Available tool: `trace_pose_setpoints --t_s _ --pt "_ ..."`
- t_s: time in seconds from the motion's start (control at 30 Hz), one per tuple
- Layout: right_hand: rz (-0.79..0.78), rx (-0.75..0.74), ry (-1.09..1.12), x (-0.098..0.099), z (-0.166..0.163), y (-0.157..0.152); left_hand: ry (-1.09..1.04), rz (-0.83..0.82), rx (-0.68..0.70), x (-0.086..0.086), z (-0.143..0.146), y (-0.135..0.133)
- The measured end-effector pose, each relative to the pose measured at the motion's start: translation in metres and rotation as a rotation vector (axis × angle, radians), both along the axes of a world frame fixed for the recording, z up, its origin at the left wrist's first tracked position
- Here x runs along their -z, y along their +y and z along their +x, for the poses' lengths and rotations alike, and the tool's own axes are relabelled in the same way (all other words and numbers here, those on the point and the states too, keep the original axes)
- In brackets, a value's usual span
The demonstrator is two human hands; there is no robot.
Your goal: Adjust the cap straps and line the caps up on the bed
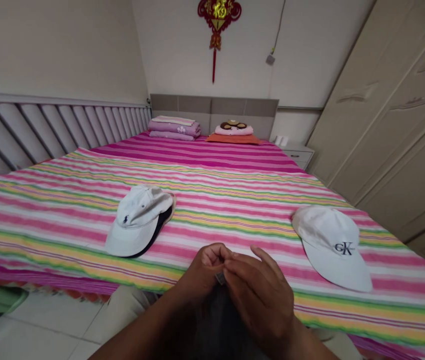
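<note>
My left hand (202, 272) and my right hand (261, 290) meet at the front edge of the bed, fingertips touching. The left fingers are curled into a pinch. On the right, thumb and forefinger press together while other fingers stretch out. A small greyish piece (220, 278) shows between them, above a dark blurred area; what it belongs to I cannot make out. To the left lies a white cap (137, 220) with a small dark logo, a dark edge showing under its brim. Another white cap (328, 245) with dark letters rests at the right, brim toward me.
A striped sheet (212, 205) covers the bed. Folded purple bedding (174, 128) and a pink pillow (234, 130) lie by the headboard (242, 112). A railing (65, 120) runs along the left, a wardrobe (392, 125) along the right. A green stool (0, 300) stands lower left.
</note>
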State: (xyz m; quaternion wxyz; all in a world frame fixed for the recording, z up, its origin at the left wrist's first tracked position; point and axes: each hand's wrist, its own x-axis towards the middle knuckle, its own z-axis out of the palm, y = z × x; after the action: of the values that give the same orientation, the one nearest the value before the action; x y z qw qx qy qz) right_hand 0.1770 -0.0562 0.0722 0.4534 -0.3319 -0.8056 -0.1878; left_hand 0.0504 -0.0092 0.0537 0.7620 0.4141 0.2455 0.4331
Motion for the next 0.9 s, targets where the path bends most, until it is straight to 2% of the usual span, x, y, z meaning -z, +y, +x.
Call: trace_pose_setpoints --t_s 0.23,0.33,0.4,0.47,0.53,0.63,0.7,0.77,0.83,0.9 --pt "0.004 -0.030 0.079 -0.005 -0.008 -0.004 0.011 0.139 -0.034 -0.004 0.001 -0.005" --pt "-0.071 -0.041 0.097 -0.010 -0.009 -0.007 0.033 0.168 -0.049 -0.004 0.000 -0.007" --pt "-0.156 -0.065 0.158 -0.014 -0.005 -0.006 0.033 0.137 -0.007 -0.005 -0.001 -0.008" --pt "-0.305 -0.069 0.293 -0.018 0.003 -0.003 -0.005 0.089 0.065 -0.008 -0.004 -0.007" --pt "-0.587 -0.094 0.435 -0.019 0.012 0.004 -0.050 0.070 0.132 -0.011 -0.008 -0.004" --pt "-1.167 -0.319 0.495 -0.014 0.022 0.013 -0.050 0.094 0.163 -0.016 -0.015 0.003" --pt "-1.434 -0.497 0.586 -0.008 0.026 0.016 -0.010 0.094 0.172 -0.019 -0.020 0.009" --pt "-1.507 -0.576 0.799 -0.003 0.027 0.018 0.043 0.062 0.220 -0.021 -0.025 0.015" --pt "-1.464 -0.580 0.992 -0.001 0.027 0.018 0.072 0.027 0.279 -0.022 -0.030 0.020" --pt "-1.438 -0.581 1.083 -0.001 0.025 0.018 0.073 -0.020 0.333 -0.021 -0.032 0.024"
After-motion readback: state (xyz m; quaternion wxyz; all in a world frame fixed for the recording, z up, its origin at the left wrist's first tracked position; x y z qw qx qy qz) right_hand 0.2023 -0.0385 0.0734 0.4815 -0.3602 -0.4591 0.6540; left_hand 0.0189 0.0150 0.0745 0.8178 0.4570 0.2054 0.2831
